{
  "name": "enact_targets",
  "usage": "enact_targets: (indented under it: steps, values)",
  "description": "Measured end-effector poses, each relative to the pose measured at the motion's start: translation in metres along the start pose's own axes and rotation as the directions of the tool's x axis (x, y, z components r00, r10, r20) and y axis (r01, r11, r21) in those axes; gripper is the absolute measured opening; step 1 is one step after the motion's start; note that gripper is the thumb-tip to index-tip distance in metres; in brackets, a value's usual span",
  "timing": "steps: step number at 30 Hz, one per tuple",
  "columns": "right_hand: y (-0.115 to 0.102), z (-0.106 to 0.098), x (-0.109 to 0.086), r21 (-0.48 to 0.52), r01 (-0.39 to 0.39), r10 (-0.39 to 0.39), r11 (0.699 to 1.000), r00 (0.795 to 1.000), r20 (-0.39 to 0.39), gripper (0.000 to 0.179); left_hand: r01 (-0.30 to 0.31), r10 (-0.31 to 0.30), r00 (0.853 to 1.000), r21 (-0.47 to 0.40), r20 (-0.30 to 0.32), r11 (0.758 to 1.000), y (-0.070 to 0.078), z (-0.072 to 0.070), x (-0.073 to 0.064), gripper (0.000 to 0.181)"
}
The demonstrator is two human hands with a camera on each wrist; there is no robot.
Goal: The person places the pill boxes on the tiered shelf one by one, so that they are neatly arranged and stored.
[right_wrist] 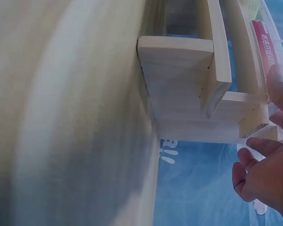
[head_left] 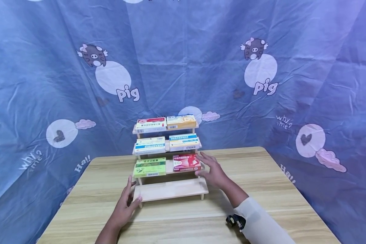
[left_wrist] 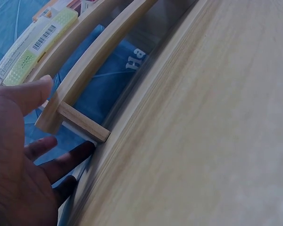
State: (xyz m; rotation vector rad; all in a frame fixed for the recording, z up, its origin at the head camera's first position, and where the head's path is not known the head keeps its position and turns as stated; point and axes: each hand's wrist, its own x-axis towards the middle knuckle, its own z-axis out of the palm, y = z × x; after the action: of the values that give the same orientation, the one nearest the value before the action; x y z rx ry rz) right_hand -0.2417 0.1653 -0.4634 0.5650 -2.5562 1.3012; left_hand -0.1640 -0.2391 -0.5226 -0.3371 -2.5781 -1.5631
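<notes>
A wooden stepped rack (head_left: 170, 190) stands on the table, medicine boxes on its upper three steps. My left hand (head_left: 125, 205) is at the left end of the lowest step, thumb at its front corner and fingers spread along the side; the left wrist view shows that hand (left_wrist: 28, 155) beside a rack leg. My right hand (head_left: 212, 171) is at the right end of the third step, next to a red medicine box (head_left: 186, 163). In the right wrist view, the thumb of the right hand (right_wrist: 269, 176) is right at the red box (right_wrist: 264, 47), other fingers loosely bent.
A green box (head_left: 149, 167) shares the red box's step. Two white-and-blue boxes (head_left: 150, 145) lie one step up, and a red-and-white box (head_left: 150, 125) and a yellow box (head_left: 181, 122) on top. Blue patterned cloth (head_left: 183, 67) hangs behind the table (head_left: 238, 189).
</notes>
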Motion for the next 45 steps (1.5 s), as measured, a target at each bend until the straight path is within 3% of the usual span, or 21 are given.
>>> enact_targets:
  steps: [6, 12, 25, 45]
  values:
    - [0.004, 0.000, -0.009, 0.086, -0.029, 0.037, 0.996, 0.995, -0.089, 0.089, -0.017, 0.016, 0.998, -0.005, -0.056, 1.000, 0.004, 0.000, -0.001, 0.093]
    - [0.008, 0.001, -0.014, 0.104, -0.121, 0.130, 0.987, 0.988, -0.085, 0.099, -0.003, 0.000, 0.996, -0.033, -0.084, 0.999, 0.004, -0.001, -0.004, 0.095]
    - [0.008, 0.003, -0.007, 0.129, -0.202, 0.213, 0.971, 0.974, -0.081, 0.097, -0.008, 0.007, 0.997, -0.009, -0.081, 1.000, 0.002, -0.001, -0.006, 0.096]
    - [0.010, 0.004, -0.010, 0.116, -0.196, 0.205, 0.974, 0.976, -0.077, 0.088, -0.030, 0.030, 0.996, -0.002, -0.089, 1.000, 0.003, 0.000, -0.008, 0.095]
